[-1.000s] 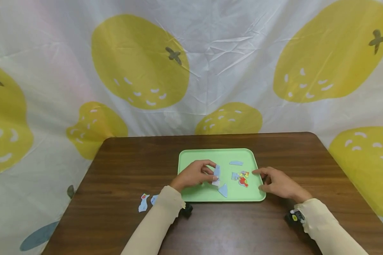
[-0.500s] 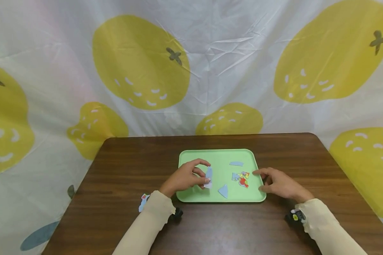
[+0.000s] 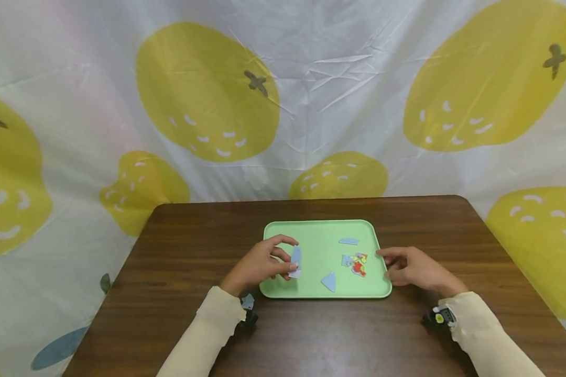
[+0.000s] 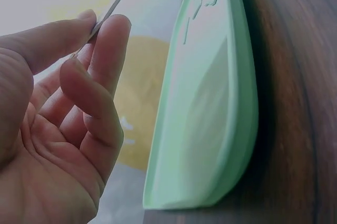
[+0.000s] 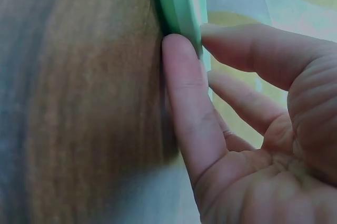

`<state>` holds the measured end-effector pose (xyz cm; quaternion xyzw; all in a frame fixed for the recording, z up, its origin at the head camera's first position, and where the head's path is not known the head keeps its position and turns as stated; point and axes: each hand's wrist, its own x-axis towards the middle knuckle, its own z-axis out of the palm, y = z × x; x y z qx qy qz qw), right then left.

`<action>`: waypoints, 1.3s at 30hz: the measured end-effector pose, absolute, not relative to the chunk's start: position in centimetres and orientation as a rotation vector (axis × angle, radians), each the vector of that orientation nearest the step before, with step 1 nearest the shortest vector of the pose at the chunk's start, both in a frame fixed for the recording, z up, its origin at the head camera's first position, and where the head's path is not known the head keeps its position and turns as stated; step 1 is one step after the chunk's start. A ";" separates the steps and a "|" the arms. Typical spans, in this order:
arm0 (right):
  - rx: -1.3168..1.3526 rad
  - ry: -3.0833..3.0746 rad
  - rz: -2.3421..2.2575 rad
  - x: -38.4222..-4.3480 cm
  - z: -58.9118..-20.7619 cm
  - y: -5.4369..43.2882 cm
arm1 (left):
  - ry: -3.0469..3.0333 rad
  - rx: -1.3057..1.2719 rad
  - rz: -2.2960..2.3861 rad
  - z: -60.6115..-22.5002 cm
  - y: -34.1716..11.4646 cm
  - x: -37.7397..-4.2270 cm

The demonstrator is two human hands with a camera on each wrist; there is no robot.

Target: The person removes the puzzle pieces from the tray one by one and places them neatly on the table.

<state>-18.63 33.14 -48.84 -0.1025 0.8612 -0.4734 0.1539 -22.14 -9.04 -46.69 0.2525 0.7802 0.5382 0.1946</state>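
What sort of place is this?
Perhaps an indoor activity corner: a dark brown wood-grain table before a white hanging sheet printed with big yellow fruit shapes, and a pale green rectangular tray bearing flat, irregular puzzle-like pieces.

Pale curtain (image 3: 339,31) (yellow fruits (image 3: 207,89)) behind brown table (image 3: 349,335).

Left hand (image 3: 258,265) pinching blue piece (image 3: 295,255) over green tray (image 3: 313,234), right hand (image 3: 418,269) holding tray's right edge, brown table (image 3: 325,335)
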 end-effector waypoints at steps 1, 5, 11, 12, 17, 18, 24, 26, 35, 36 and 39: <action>-0.277 2.445 -1.387 -18.6 -48.9 33.1 | 2.191 0.703 1.509 -46.7 -9.2 -22.1; -0.219 2.393 -1.461 -18.6 -49.1 33.0 | 2.193 0.712 1.518 -46.8 -9.9 -22.0; -0.152 2.391 -1.485 -18.5 -49.2 32.7 | 2.181 0.719 1.559 -46.8 -11.1 -21.8; -0.141 2.391 -1.490 -18.5 -49.2 32.6 | 2.179 0.722 1.566 -46.8 -11.4 -21.7; -0.135 2.393 -1.505 -18.3 -49.1 32.4 | 2.181 0.744 1.591 -46.7 -12.6 -21.7; -0.128 2.398 -1.503 -18.3 -49.0 32.4 | 2.178 0.745 1.599 -46.7 -12.8 -21.7; -0.097 2.442 -1.466 -18.2 -49.1 32.2 | 2.164 0.684 1.656 -46.8 -14.4 -21.1; -0.097 2.449 -1.463 -18.2 -49.2 32.1 | 2.178 0.651 1.660 -46.9 -15.1 -21.0; -0.088 2.451 -1.472 -18.4 -49.6 32.1 | 2.254 0.510 1.668 -47.3 -18.8 -20.7; -0.089 2.451 -1.469 -18.4 -49.6 32.1 | 2.268 0.489 1.659 -47.3 -19.2 -20.6; -0.082 2.451 -1.465 -18.3 -49.7 32.1 | 2.287 0.443 1.649 -47.4 -20.3 -20.3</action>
